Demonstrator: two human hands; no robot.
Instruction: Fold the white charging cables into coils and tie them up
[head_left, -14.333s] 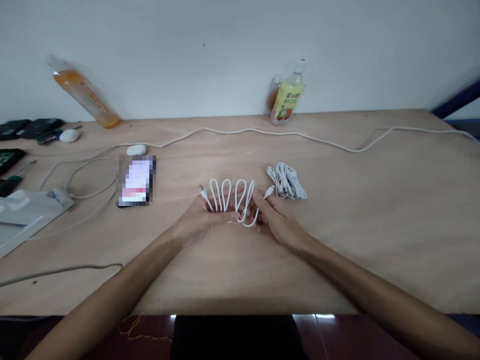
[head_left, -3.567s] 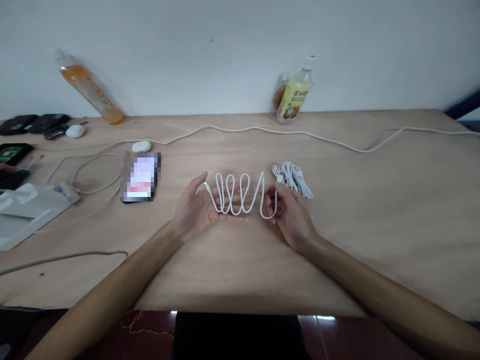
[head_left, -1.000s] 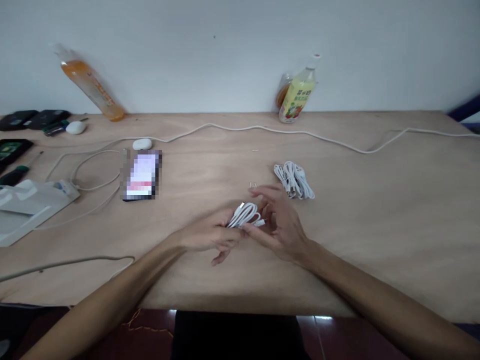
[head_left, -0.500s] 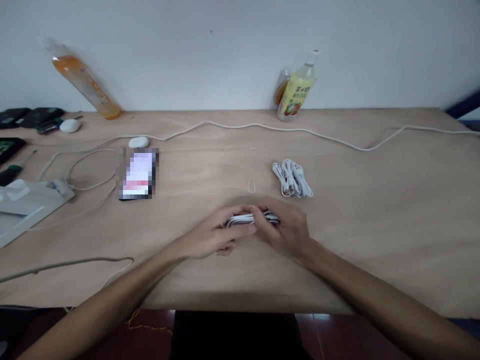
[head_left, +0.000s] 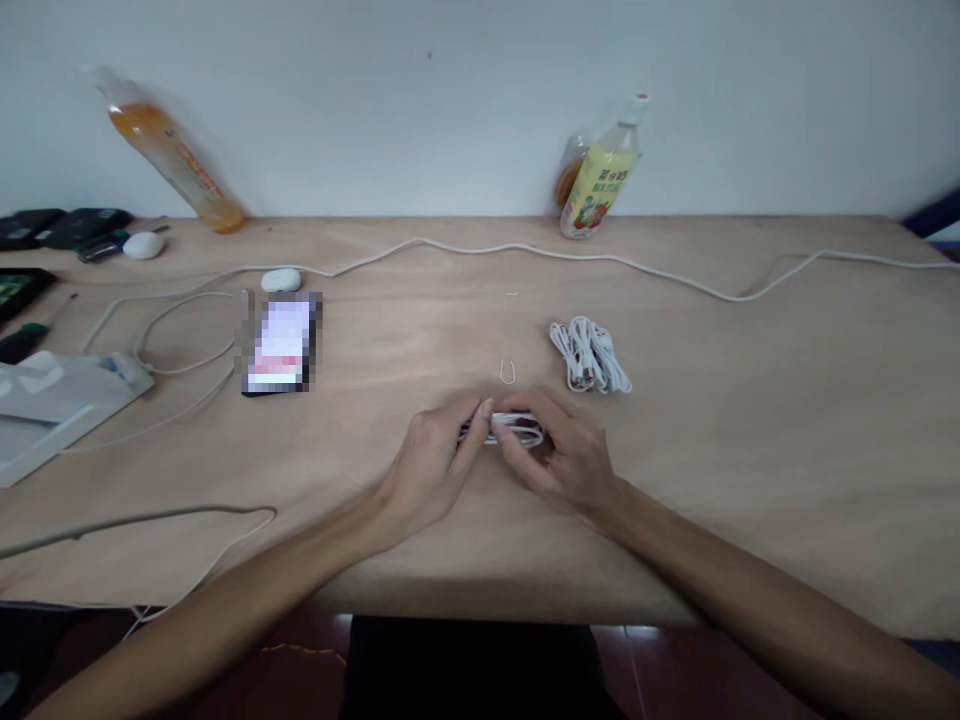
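Observation:
Between my two hands is a coiled white cable [head_left: 525, 432], held low over the table near its front edge. My left hand [head_left: 435, 460] closes on the coil's left end, thumb and fingers pinching it. My right hand [head_left: 566, 450] grips the right end, with its thumb across the loops. Part of the coil is hidden behind my fingers. Just beyond my hands lies a bent U-shaped white tie [head_left: 508, 372]. Bundled white cables [head_left: 591, 356] rest to the right of it.
A phone [head_left: 281, 345] and a white earbud case [head_left: 280, 280] lie to the left. A long white cable [head_left: 465, 252] crosses the table's back. A yellow-green drink bottle [head_left: 600, 180] and an orange drink bottle [head_left: 176, 165] lean against the wall. A white bag [head_left: 67, 400] sits far left.
My left hand has turned so its back faces up and its thumb lies along the coil. The coil has shifted slightly within my hands. The view has moved a little.

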